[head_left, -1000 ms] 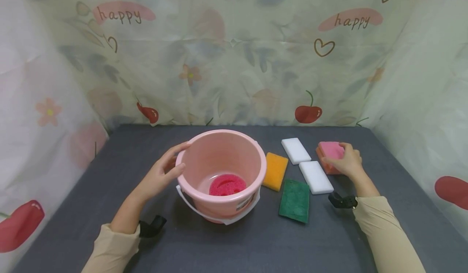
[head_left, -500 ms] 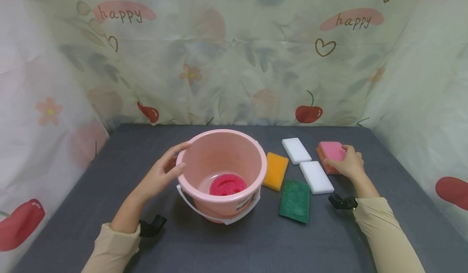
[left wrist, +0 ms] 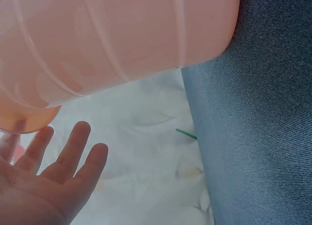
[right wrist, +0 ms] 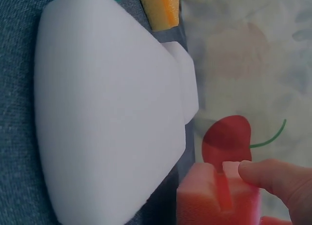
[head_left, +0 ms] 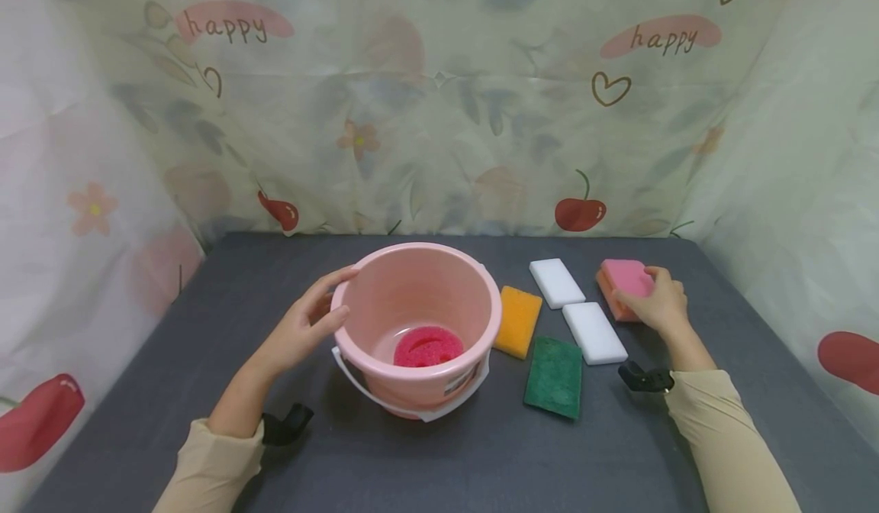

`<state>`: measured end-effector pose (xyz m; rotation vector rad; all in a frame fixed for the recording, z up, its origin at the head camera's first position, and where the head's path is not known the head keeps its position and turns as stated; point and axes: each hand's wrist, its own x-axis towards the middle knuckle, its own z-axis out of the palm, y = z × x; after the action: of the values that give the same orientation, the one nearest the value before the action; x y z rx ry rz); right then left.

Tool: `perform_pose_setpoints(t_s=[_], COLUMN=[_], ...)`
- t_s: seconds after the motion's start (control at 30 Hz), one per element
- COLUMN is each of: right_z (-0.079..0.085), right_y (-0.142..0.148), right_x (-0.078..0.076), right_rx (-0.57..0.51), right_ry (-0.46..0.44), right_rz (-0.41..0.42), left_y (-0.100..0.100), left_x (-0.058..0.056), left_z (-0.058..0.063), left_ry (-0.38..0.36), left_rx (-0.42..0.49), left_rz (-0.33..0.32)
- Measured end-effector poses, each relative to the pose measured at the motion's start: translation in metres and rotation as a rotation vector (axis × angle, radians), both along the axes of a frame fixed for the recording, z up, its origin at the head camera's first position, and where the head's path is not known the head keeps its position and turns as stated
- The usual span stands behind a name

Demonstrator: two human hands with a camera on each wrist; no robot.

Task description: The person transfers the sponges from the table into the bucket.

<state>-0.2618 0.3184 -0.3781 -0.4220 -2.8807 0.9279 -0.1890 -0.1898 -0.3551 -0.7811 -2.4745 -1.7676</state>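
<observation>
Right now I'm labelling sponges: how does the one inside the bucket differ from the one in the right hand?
The round sponge lies inside the bucket; the blocky sponge is outside it. The round sponge is deep pink with darker red marks; the blocky sponge is pink and orange. No hand touches the round sponge; the right hand grips the blocky sponge. Both show pink.

Soft diffuse light, faint shadows around bucket, muted contrast, wrist views hazy
</observation>
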Motion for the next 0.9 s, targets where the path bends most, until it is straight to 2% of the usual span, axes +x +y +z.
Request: perform_pose_setpoints(t_s=[0.57, 0.9], right_z=[0.012, 0.017], right_y=[-0.01, -0.017], right_x=[0.005, 0.006], right_rx=[-0.002, -0.024], right_ry=[0.145, 0.178], right_rz=[0.017, 0.007], left_y=[0.0, 0.0], left_x=[0.0, 0.001], left_z=[0.0, 0.0], left_ry=[0.003, 0.007], left_rx=[0.009, 0.004], left_rz=[-0.012, -0.011])
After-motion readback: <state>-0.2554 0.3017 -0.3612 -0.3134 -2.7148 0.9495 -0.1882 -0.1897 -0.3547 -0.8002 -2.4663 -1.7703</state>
